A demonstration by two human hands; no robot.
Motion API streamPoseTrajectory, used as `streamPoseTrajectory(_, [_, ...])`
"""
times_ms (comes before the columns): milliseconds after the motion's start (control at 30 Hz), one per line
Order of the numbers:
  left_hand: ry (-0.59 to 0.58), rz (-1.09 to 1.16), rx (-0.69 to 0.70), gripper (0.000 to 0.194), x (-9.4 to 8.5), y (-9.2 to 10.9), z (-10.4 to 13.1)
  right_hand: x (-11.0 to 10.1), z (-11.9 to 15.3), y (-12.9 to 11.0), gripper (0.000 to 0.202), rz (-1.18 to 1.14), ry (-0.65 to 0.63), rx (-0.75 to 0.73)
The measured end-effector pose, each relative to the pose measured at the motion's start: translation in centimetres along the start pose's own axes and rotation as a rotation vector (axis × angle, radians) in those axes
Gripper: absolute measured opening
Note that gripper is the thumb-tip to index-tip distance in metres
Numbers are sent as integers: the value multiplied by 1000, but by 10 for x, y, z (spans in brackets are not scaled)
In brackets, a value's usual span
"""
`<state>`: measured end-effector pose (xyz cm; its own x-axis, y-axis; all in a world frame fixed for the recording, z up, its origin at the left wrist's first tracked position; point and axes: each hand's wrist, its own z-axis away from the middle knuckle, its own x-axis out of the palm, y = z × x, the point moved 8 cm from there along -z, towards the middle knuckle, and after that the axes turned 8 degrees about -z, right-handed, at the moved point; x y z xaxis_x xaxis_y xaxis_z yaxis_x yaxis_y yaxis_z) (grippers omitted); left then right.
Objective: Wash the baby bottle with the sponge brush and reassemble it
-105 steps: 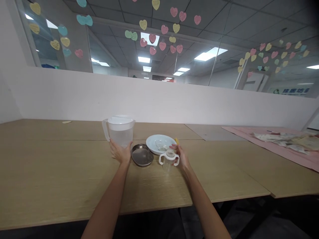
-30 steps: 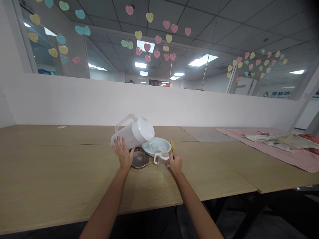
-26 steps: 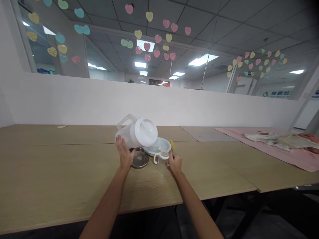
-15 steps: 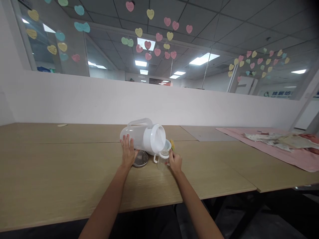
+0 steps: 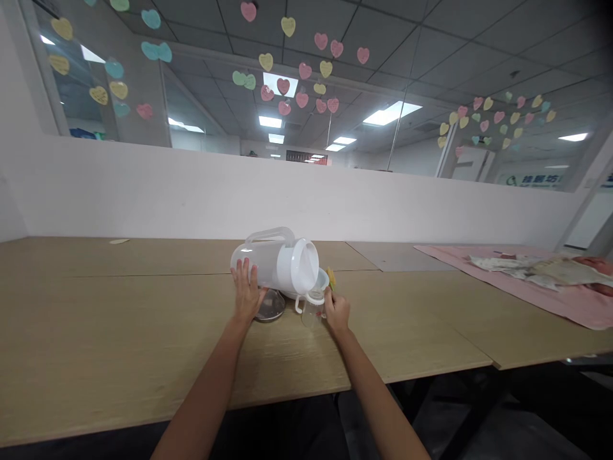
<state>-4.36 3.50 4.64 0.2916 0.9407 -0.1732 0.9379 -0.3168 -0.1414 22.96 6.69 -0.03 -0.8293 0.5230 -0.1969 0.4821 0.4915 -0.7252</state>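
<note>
A person seated or standing at a wooden surface (image 5: 143, 332) holds a translucent plastic pitcher (image 5: 263, 263) nearly on its side, its white lid (image 5: 304, 265) angled toward a clear two-handled cup (image 5: 313, 314). The left hand (image 5: 247, 294), partly open with fingers spread and curved, has hold of the pitcher low on its body, a placement that appears to carry the weight from beneath while the pitcher's handle (image 5: 268, 233) faces up, unused. The right hand (image 5: 338, 312), its fingers closed at the cup's right side, grips near the handle there, most likely to keep the light cup from sliding or toppling. The cup stands upright on the surface, just below the lid's edge, a position that seems to suit the pitcher's low angle. Whether liquid is flowing cannot be made out. A shallow metal dish (image 5: 271, 306) sits below the pitcher, next to the left hand. Behind the cup, a pale bowl (image 5: 325, 279) is partly hidden by the lid, with a yellow item (image 5: 332, 279) beside it. A pink cloth (image 5: 569, 310) lies well apart, to the right.
</note>
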Motion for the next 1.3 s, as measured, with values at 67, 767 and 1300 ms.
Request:
streamPoseTrajectory(67, [7,-3,5,88,-1,1,-1,0,0,0,61,8,2,1])
streamPoseTrajectory(767, [5,-43,-840,110,-6,-66,28,2,0,0,63,8,-27,18])
streamPoseTrajectory(1300, [-42,-171,-1198,119,-3,-88,54,1,1,1,69,71,-35,-2])
